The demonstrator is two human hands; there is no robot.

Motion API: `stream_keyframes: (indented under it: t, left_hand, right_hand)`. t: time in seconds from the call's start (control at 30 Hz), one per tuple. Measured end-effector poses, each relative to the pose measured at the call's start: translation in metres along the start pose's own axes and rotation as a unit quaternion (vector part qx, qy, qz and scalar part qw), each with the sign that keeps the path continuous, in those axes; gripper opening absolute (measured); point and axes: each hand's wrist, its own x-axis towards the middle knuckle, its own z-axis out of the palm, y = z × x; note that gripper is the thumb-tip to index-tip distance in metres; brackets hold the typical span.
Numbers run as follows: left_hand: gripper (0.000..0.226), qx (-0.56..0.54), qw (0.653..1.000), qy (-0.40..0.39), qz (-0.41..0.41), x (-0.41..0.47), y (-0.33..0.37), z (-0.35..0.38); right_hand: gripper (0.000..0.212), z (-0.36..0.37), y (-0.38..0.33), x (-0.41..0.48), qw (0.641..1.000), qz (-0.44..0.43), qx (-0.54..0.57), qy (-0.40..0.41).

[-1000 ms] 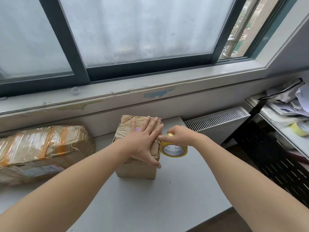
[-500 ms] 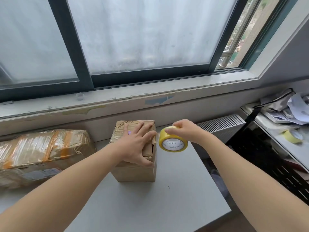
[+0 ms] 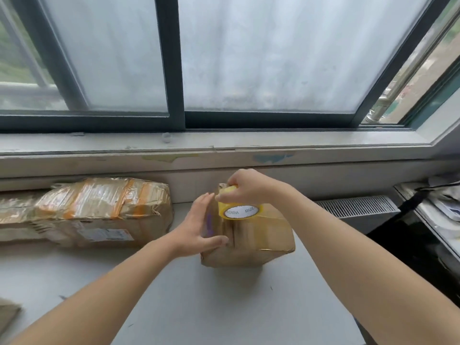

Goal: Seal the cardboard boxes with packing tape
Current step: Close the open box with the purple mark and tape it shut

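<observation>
A small cardboard box (image 3: 258, 240) stands on the grey table (image 3: 199, 302), its top crossed with yellowish tape. My right hand (image 3: 249, 186) grips a yellow roll of packing tape (image 3: 239, 207) from above, over the far left part of the box top. My left hand (image 3: 196, 225) lies flat against the box's left side, fingers straight and thumb along the near edge. A strip of tape seems to run from the roll across the top.
A larger, heavily taped parcel (image 3: 99, 210) lies at the left by the wall. A radiator grille (image 3: 356, 206) and a cluttered shelf (image 3: 438, 202) are on the right. The window sill (image 3: 224, 143) runs behind. A cardboard corner (image 3: 7, 314) shows at the lower left.
My right hand carried the tape roll from beside the box's right side up over its top. My left hand slid off the top to the left side. The view shifted left.
</observation>
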Motion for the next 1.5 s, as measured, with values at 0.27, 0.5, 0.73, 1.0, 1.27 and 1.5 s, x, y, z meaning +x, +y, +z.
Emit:
stream_keyframes:
  t: [0.27, 0.5, 0.73, 1.0, 1.27, 1.5]
  left_hand:
    - [0.111, -0.016, 0.998, -0.027, -0.054, 0.029, -0.016, 0.021]
    - [0.101, -0.148, 0.985, 0.057, -0.066, 0.022, -0.029, 0.061]
    - [0.111, -0.182, 0.981, 0.046, -0.055, 0.032, -0.032, 0.066]
    - [0.085, -0.110, 0.992, 0.006, -0.062, 0.035, -0.030, 0.052]
    - [0.085, -0.079, 0.992, -0.030, -0.095, 0.035, -0.026, 0.044]
    - [0.087, -0.063, 0.991, -0.029, -0.112, 0.034, -0.019, 0.042]
  right_hand:
    - [0.042, 0.045, 0.013, 0.005, 0.999, 0.017, 0.015, -0.026]
    - [0.045, 0.065, 0.025, 0.005, 0.996, 0.018, 0.088, -0.005]
    - [0.045, 0.060, 0.029, 0.011, 0.995, 0.033, 0.090, -0.029]
    - [0.059, 0.005, 0.071, -0.009, 0.981, 0.077, -0.156, -0.082]
    - [0.062, -0.015, 0.147, -0.046, 0.986, 0.119, -0.094, -0.074]
    - [0.068, 0.013, 0.210, -0.052, 0.981, 0.125, -0.094, -0.112]
